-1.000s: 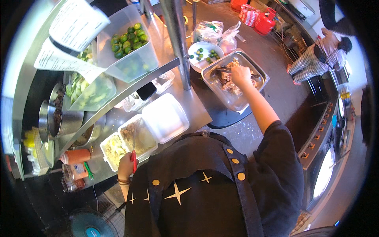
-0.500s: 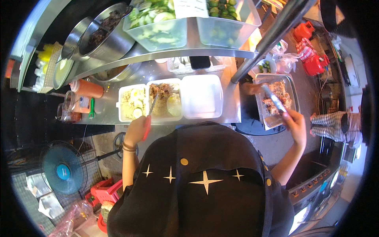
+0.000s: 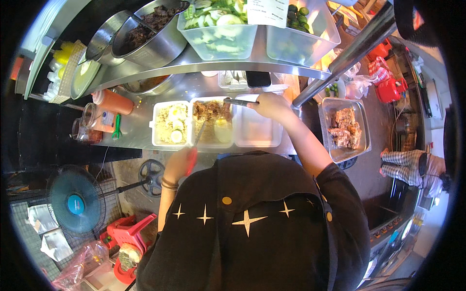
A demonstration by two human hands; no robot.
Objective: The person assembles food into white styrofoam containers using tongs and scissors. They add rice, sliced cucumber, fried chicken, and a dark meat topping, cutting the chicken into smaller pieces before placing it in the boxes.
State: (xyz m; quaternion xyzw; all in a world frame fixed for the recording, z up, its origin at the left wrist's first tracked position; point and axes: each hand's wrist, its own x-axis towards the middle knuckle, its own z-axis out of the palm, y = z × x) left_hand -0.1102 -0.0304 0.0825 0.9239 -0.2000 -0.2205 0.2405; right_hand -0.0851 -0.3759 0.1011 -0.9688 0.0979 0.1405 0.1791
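Two hands are closed: our left hand (image 3: 177, 165) round a red-handled metal utensil (image 3: 192, 157), our right hand (image 3: 272, 105) round dark metal tongs (image 3: 240, 102), beside brown meat (image 3: 208, 111) inside the white foam box (image 3: 213, 145). We seem to be arranging meat; next calls for steady tongs.

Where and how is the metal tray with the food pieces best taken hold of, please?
Probably grip the metal tray by its two long edges, coming from left and right at once: these edges show uncovered, while the food pieces lie inside, between them.
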